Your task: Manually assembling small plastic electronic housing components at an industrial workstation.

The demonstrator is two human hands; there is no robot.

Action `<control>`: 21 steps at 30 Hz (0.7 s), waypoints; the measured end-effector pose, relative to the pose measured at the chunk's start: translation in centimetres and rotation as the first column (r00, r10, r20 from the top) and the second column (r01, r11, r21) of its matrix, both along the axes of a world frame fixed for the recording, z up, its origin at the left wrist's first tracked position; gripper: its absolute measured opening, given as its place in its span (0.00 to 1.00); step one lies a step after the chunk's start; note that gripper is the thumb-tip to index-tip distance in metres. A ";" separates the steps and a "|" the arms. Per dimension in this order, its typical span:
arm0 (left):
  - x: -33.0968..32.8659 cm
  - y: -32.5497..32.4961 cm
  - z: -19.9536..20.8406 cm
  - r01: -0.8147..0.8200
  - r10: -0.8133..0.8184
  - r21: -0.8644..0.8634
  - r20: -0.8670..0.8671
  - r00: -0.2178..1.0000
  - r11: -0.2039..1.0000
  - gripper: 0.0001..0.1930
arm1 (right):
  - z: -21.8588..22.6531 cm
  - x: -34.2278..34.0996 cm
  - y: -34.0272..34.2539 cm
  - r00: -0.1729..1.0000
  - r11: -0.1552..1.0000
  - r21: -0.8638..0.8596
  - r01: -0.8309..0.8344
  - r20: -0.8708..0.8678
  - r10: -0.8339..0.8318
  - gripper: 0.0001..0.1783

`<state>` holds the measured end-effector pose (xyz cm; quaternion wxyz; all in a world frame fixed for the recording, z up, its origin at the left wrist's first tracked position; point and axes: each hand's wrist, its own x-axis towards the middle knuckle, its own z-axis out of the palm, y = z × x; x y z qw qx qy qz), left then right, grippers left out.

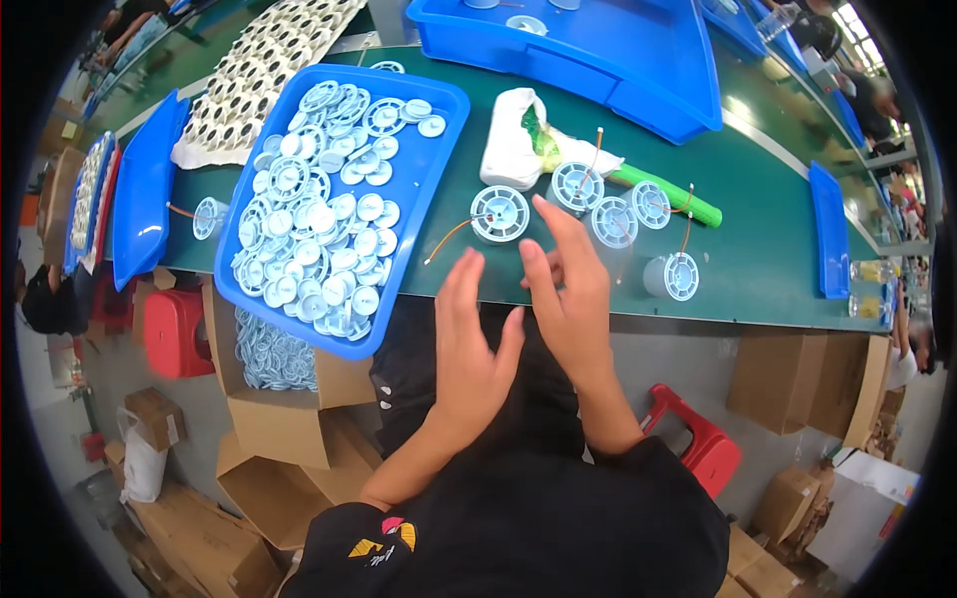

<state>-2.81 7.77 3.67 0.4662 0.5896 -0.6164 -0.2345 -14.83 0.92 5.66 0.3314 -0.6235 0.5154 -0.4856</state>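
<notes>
My left hand [467, 339] is raised at the near edge of the green table, fingers stretched out and holding nothing. Beside it my right hand [576, 309] is also open and empty, its index fingertip close to a pale blue spoked plastic wheel piece [499, 214] with a brown wire. To the right stand more such pieces, among them one with an upright wire [577, 186], a round one [614, 221], a smaller one [650, 204] and one near the edge [680, 276]. Behind them lies a green-handled tool [670, 195] whose head is wrapped in white [510, 135].
A blue tray [424, 214] heaped with pale blue discs and spoked rings is at the left. Behind are a large blue bin [638, 90] and a moulded carton sheet [254, 75]. Below the table are cardboard boxes [274, 429] and red stools [177, 334], [698, 439].
</notes>
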 end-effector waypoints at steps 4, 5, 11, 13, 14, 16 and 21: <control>-0.5 -3.9 -1.7 -0.084 0.083 -0.076 -0.016 0.996 0.994 0.44 | -0.1 0.2 -0.7 0.986 0.999 0.000 -0.052 -0.156 0.051 0.09; -0.6 -4.6 -1.9 -0.096 0.094 -0.075 -0.024 0.995 0.993 0.42 | -0.1 0.0 -0.5 0.985 0.998 -0.004 -0.068 -0.156 0.066 0.09; 1.3 -6.4 -2.3 -0.076 0.070 -0.131 -0.050 0.996 0.988 0.33 | 1.1 1.0 -1.1 0.919 0.934 -0.357 -0.014 -0.373 -0.128 0.11; 2.3 -6.6 -3.5 0.011 -0.018 -0.103 -0.069 0.997 0.995 0.34 | 3.0 2.7 -2.9 0.905 0.902 -0.379 -0.206 -0.425 0.028 0.11; 2.2 -6.9 -4.4 0.025 -0.024 -0.063 0.018 1.000 0.998 0.33 | 3.9 3.6 -3.7 0.858 0.845 -0.384 -0.372 -0.489 0.156 0.12; 1.4 -7.0 -4.9 0.067 -0.078 -0.114 -0.093 0.993 0.991 0.30 | 4.8 7.2 -5.2 0.694 0.820 -0.153 -0.552 -0.629 0.350 0.14; 1.4 -7.0 -4.3 0.055 -0.068 -0.050 -0.313 0.947 0.997 0.37 | -0.1 12.7 -8.7 0.323 0.736 0.085 -0.672 -0.861 0.394 0.15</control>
